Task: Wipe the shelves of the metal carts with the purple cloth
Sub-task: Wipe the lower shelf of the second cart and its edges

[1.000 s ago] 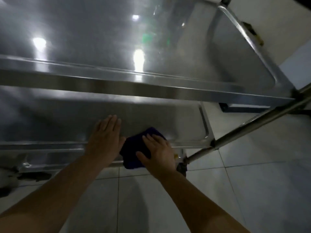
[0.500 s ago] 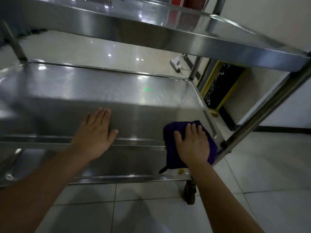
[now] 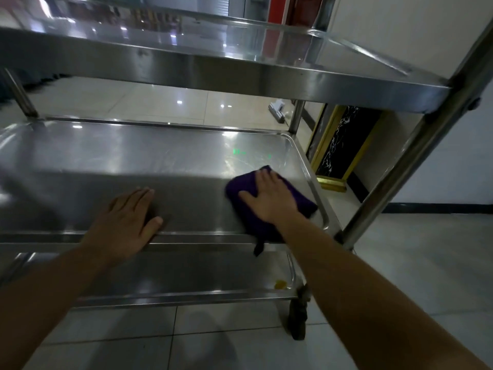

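A three-shelf steel cart fills the view. The purple cloth (image 3: pixel 296 198) lies on the right part of the middle shelf (image 3: pixel 149 161), one corner hanging over the front rim. My right hand (image 3: pixel 269 198) presses flat on the cloth with straight fingers. My left hand (image 3: pixel 128 220) rests flat on the same shelf near its front rim, left of the cloth, holding nothing. The top shelf (image 3: pixel 240 73) juts out above both hands, and the bottom shelf (image 3: pixel 186 276) shows below.
The cart's right front post (image 3: pixel 416 153) rises just right of the cloth, with a caster (image 3: pixel 297 319) below it. A small yellow spot (image 3: pixel 280 283) sits on the bottom shelf's right corner. A black, gold-framed pillar base (image 3: pixel 341 148) stands behind on the tiled floor.
The view rose from the cart's lower front to the middle shelf. My right hand slid the cloth from the front rim farther in and to the right. My left hand stayed flat near the rim.
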`<state>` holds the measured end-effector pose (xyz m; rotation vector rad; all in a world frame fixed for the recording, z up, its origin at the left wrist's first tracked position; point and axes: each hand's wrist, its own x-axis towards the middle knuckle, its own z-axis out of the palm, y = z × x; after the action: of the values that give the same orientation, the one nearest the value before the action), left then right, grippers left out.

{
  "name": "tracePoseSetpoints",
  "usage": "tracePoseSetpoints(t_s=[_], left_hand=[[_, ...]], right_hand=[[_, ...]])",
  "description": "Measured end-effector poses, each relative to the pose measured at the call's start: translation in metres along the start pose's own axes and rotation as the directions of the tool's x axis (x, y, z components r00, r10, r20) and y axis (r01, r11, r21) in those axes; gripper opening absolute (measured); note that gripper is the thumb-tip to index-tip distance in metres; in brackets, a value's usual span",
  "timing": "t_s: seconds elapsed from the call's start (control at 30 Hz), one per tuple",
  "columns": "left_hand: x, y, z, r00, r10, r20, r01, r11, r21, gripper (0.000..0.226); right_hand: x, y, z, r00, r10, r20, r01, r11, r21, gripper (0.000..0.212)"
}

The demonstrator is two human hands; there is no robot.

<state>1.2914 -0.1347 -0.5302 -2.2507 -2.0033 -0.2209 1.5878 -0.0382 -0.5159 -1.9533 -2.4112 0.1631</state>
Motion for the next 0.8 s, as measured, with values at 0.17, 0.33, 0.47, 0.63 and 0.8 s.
tracePoseSetpoints(t_s=[0.17,0.33,0.47,0.63,0.8], left_hand=[[-0.002,-0.002,0.002,1.0,0.005,0.004,-0.005,1.0,0.015,0.066],[-0.001,-0.002,0.0,1.0,0.008,0.007,-0.008,1.0,0.004,0.062],[-0.002,0.0,-0.001,1.0,0.017,0.016,-0.017,1.0,0.0,0.062],[-0.004,0.003,-0.004,1.0,0.017,0.015,-0.017,1.0,0.006,0.064],[-0.004,0.006,-0.002,1.0,0.022,-0.007,-0.022,1.0,-0.02,0.066]], right_hand=[[0.009,0.061,-0.005,0.969,0.245,-0.038,-0.245,0.97,0.006,0.082],[-0.032,0.041,-0.001,0.936,0.352,-0.026,-0.351,0.935,0.043,0.083],[-0.077,-0.007,0.004,0.959,0.282,0.037,-0.283,0.958,0.039,0.084],[-0.099,-0.081,0.018,0.994,-0.109,-0.005,0.109,0.994,-0.007,0.085],[-0.109,-0.042,0.013,0.95,-0.312,0.026,0.312,0.936,-0.163,0.091]])
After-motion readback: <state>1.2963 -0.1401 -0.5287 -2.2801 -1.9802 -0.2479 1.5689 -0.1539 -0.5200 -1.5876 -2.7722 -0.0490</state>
